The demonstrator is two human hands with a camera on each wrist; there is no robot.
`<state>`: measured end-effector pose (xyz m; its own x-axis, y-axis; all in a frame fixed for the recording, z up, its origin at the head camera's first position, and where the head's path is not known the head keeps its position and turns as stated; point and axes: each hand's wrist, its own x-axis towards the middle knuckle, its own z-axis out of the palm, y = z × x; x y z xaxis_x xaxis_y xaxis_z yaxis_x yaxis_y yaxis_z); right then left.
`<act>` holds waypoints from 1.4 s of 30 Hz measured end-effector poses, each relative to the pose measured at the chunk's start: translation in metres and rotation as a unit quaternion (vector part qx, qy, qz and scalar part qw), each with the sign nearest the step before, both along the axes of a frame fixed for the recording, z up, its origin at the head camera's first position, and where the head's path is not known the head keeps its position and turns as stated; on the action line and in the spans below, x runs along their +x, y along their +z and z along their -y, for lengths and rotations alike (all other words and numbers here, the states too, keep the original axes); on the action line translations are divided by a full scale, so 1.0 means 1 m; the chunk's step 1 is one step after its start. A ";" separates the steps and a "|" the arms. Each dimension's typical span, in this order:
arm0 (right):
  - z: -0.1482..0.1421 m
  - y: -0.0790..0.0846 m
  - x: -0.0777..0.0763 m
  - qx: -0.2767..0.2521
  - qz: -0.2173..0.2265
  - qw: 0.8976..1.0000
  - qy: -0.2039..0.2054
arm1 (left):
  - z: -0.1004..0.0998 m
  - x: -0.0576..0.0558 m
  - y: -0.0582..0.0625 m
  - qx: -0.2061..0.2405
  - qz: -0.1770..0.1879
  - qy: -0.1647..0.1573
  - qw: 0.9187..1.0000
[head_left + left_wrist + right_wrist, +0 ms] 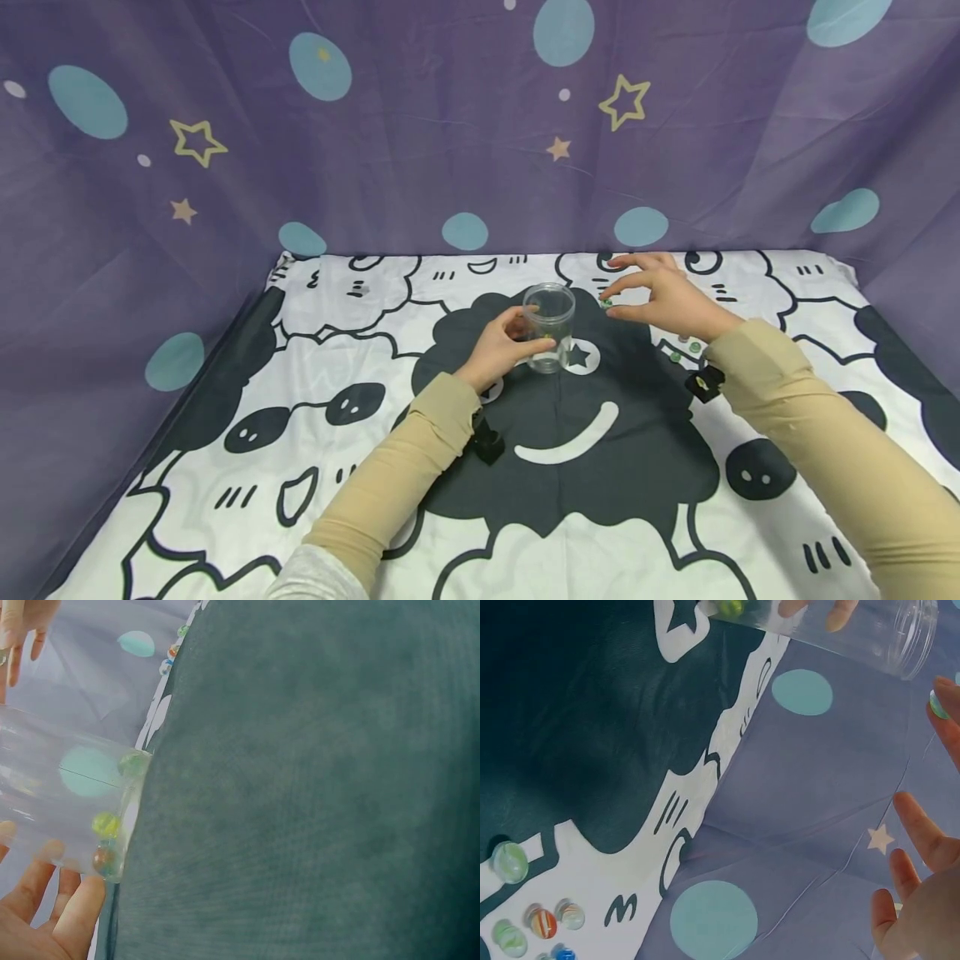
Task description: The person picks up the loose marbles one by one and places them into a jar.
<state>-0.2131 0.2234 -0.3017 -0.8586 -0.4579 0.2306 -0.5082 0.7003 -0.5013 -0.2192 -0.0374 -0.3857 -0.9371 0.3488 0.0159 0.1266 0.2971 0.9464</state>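
A clear plastic jar (550, 333) stands upright on the cloth, and my left hand (504, 346) grips its side with thumb and fingers. Inside, at its bottom, the left wrist view shows several marbles, among them a yellow one (106, 824) and a brownish one (103, 859). To the right of the jar, near its rim height, my right hand (651, 293) pinches a green marble (606, 304) between thumb and index finger, the other fingers spread. That marble (938, 706) is partly hidden by fingers in the right wrist view.
Several loose marbles lie on the cloth below the right wrist, including a green one (510, 862), an orange-striped one (542, 922) and a blue one (563, 952). The table cloth (555, 483) has a cartoon print. A purple curtain (420, 142) hangs behind the table.
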 end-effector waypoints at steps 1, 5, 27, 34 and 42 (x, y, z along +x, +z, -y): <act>0.001 0.000 0.000 0.000 0.000 1.000 0.000 | 0.000 0.000 0.000 0.002 0.001 0.000 1.000; 0.005 0.003 0.000 0.000 0.004 1.000 0.004 | 0.000 0.001 0.000 0.003 0.003 0.002 1.000; 0.037 0.008 -0.003 -0.006 -0.018 1.000 0.014 | -0.001 -0.001 0.002 0.002 0.014 -0.002 1.000; 0.044 0.008 -0.006 -0.016 -0.011 1.000 0.018 | 0.000 -0.001 0.001 -0.001 0.017 -0.002 1.000; 0.048 0.010 -0.006 -0.021 0.001 1.000 0.017 | 0.000 -0.001 0.001 -0.005 0.021 0.000 1.000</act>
